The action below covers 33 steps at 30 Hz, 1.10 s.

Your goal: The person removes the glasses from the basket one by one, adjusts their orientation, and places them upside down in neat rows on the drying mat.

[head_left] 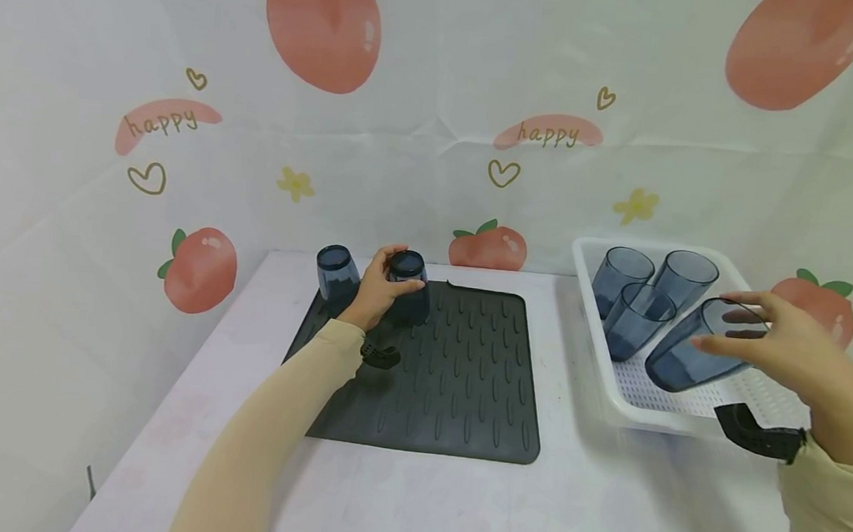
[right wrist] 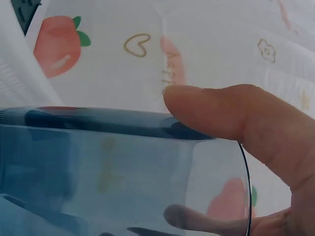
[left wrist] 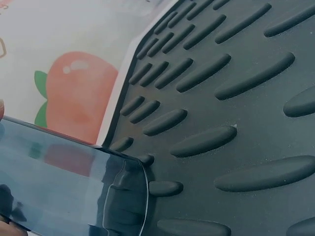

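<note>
Around an upside-down blue drinking glass (head_left: 412, 305) at the back of the dark ridged drying mat (head_left: 462, 386), my left hand (head_left: 375, 294) curls its fingers and thumb. The left wrist view shows that glass (left wrist: 64, 182) with its rim right at the mat. Another upside-down glass (head_left: 337, 277) stands left of this hand. My right hand (head_left: 789, 345) grips a tilted blue glass (head_left: 690, 358) near its rim, over the white basket (head_left: 640, 415). In the right wrist view, the thumb (right wrist: 211, 108) lies along the side of this glass (right wrist: 98, 167).
Three more glasses lean mouth up in the basket: one at the back left (head_left: 621, 277), one at the back right (head_left: 684, 278), one in front (head_left: 636, 324). A pale table (head_left: 528, 508) carries mat and basket. Behind it hangs a fruit-printed cloth (head_left: 404, 172).
</note>
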Motion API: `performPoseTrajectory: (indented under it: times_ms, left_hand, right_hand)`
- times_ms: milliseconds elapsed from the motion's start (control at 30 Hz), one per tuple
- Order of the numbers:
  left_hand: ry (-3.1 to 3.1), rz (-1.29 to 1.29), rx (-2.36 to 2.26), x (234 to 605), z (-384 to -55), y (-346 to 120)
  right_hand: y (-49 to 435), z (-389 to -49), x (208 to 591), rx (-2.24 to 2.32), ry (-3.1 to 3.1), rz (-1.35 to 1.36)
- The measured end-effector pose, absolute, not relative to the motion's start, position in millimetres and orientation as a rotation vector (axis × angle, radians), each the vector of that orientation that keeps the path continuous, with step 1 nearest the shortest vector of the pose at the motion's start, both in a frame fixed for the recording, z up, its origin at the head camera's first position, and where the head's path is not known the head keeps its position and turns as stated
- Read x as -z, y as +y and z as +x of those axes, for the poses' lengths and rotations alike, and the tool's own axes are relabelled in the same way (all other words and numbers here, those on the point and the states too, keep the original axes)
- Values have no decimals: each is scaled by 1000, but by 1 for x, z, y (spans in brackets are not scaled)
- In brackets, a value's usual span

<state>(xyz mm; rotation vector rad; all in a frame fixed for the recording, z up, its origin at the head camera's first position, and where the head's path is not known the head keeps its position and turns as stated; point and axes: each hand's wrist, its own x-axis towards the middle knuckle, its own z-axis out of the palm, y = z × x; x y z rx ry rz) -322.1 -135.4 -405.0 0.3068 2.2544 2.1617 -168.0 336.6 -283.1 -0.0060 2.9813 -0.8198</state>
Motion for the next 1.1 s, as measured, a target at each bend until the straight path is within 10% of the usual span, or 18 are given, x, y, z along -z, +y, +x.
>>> performPoseTrajectory:
  times_ms: [1100]
  left_hand:
    - [2393,335,-1983,399,-326,-140]
  right_hand:
    - [287,-150,284,1384,3016,122]
